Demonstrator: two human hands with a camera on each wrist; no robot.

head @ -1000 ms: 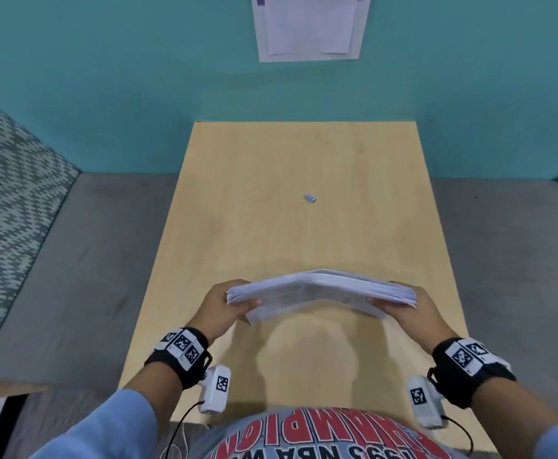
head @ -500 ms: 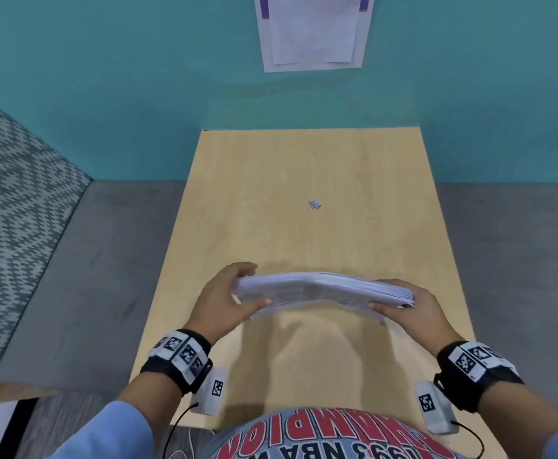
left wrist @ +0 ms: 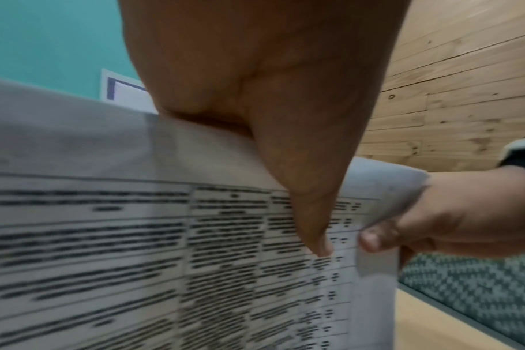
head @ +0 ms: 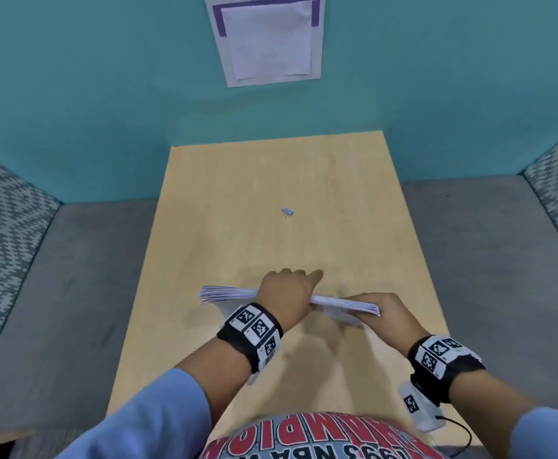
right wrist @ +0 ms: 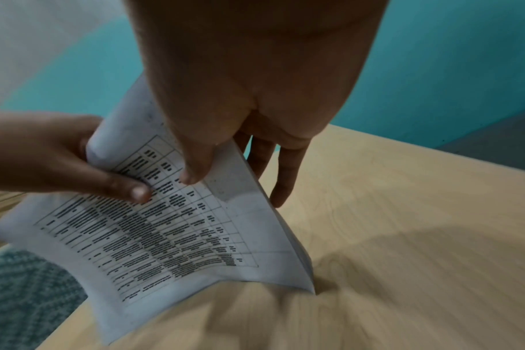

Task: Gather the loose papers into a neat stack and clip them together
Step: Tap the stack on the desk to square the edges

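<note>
The paper stack (head: pixel 228 293) stands on its long edge over the near part of the wooden table (head: pixel 237 193), its top edge facing up. My left hand (head: pixel 290 289) grips it over the top near the middle, thumb on the printed front sheet (left wrist: pixel 105 248). My right hand (head: pixel 370 306) pinches the right end, thumb in front and fingers (right wrist: pixel 282 180) behind. In the right wrist view the paper stack (right wrist: pixel 165 236) has a lower corner touching the table. A small blue binder clip (head: pixel 287 212) lies alone further out on the table, beyond both hands.
A teal wall (head: pixel 105 94) rises behind the table with a white sheet (head: pixel 267 41) taped to it. Grey floor (head: pixel 72 276) lies on both sides, and patterned upholstery (head: pixel 2 220) stands at the far left and right.
The stack has turned from lying flat between the hands to standing on edge. My left hand has moved from its left end to the top middle. My right hand keeps the right end.
</note>
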